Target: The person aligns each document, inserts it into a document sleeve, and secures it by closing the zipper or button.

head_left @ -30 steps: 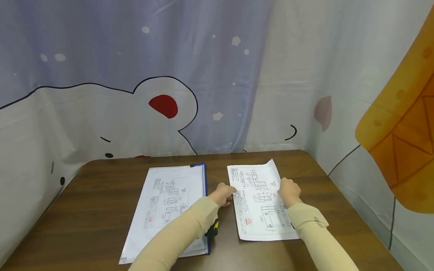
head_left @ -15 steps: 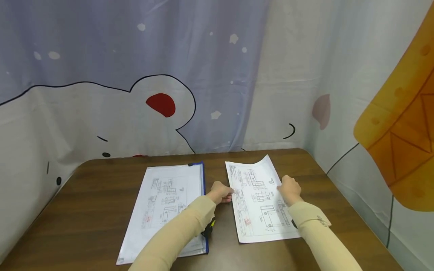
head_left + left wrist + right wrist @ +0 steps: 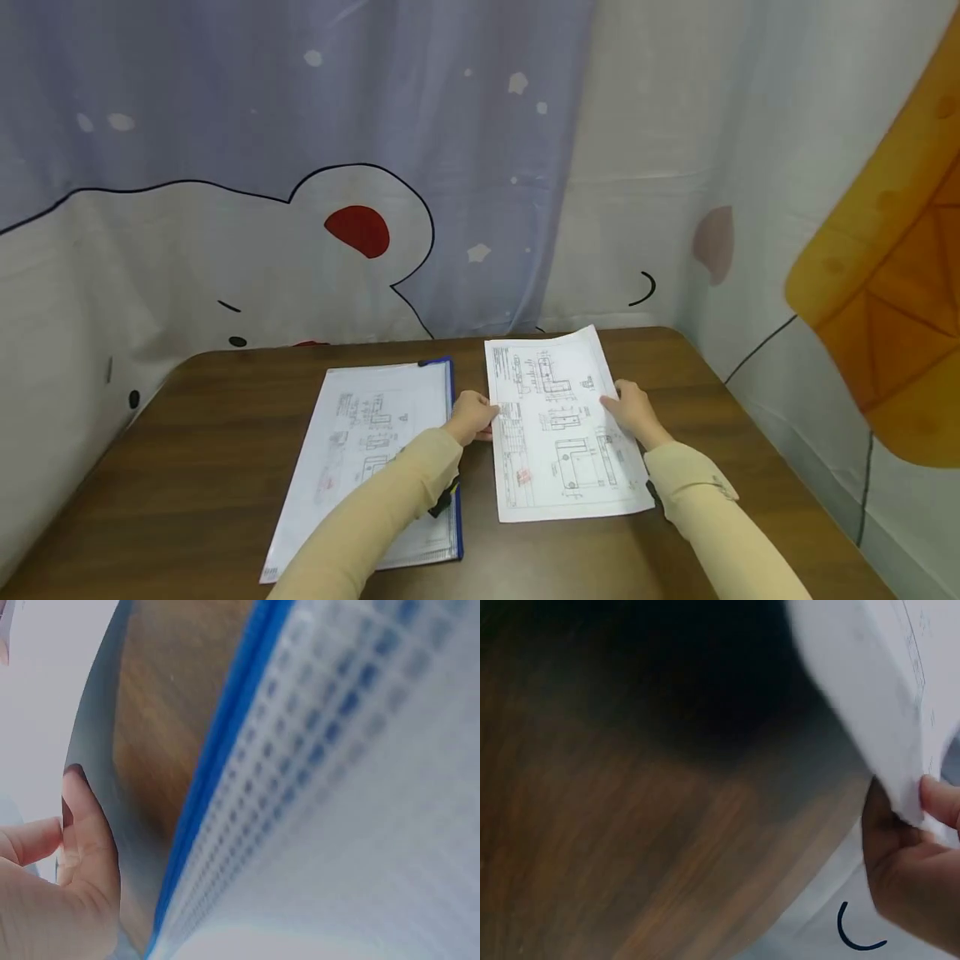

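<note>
A white sheet of paper (image 3: 562,433) printed with technical drawings is held up off the table between both hands. My left hand (image 3: 471,417) pinches its left edge, thumb on top, with the other fingers partly behind the sheet. On the opposite edge, my right hand (image 3: 633,412) pinches it between thumb and fingers, as the right wrist view also shows. Left of the sheet lies a blue-edged mesh pouch (image 3: 300,750) with a similar printed drawing (image 3: 360,425) showing on it. The left forearm covers part of that pouch.
The brown wooden table (image 3: 187,450) ends at a printed curtain (image 3: 487,167) at the back and right. A small dark object with a yellow mark (image 3: 444,500) shows beside the left sleeve, over the pouch's right edge.
Both hands have carried the sheet left and slightly toward the back, and it has risen from the table. The pouch has stayed in place.
</note>
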Demonstrator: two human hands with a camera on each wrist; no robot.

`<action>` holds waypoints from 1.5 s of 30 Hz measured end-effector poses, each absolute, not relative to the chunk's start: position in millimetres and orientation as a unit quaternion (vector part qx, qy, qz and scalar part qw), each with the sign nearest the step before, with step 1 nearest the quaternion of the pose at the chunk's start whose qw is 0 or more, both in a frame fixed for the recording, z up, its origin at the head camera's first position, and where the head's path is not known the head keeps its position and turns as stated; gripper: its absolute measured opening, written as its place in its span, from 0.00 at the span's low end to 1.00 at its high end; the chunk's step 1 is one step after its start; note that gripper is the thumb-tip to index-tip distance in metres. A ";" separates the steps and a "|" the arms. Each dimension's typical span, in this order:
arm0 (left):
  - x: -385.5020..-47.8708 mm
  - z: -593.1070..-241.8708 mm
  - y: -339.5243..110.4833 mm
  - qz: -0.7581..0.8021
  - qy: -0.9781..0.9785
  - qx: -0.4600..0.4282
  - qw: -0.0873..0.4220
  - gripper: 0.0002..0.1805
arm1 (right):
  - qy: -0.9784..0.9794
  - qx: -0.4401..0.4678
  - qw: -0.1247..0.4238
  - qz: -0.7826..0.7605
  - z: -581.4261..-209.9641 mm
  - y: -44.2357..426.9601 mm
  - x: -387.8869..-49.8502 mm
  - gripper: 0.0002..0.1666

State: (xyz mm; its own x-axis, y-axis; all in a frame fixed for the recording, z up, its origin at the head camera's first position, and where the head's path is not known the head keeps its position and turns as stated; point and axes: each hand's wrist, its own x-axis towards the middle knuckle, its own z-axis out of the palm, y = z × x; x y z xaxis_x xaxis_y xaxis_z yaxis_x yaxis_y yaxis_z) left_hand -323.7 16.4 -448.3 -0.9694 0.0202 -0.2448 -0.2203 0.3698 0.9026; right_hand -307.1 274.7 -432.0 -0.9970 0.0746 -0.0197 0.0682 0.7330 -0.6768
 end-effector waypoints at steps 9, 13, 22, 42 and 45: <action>-331.9 -441.8 -13.1 0.506 0.855 -0.102 0.054 0.09 | -0.860 0.048 -0.082 0.502 -426.8 261.8 -312.6 0.20; -333.6 -437.9 -26.5 0.491 0.862 -0.116 0.046 0.11 | -0.841 0.044 -0.135 0.522 -423.1 251.5 -311.4 0.18; -337.0 -435.8 -42.4 0.545 0.828 -0.115 0.061 0.12 | -0.811 0.028 -0.150 0.565 -416.6 240.4 -311.0 0.19; -324.3 -439.1 -59.1 0.308 0.948 -0.017 0.081 0.14 | -0.839 -0.020 -0.124 0.530 -406.9 242.3 -311.0 0.21; -318.3 -439.3 -56.9 0.203 0.974 0.023 0.100 0.16 | -0.849 -0.029 -0.119 0.514 -407.6 245.4 -310.3 0.21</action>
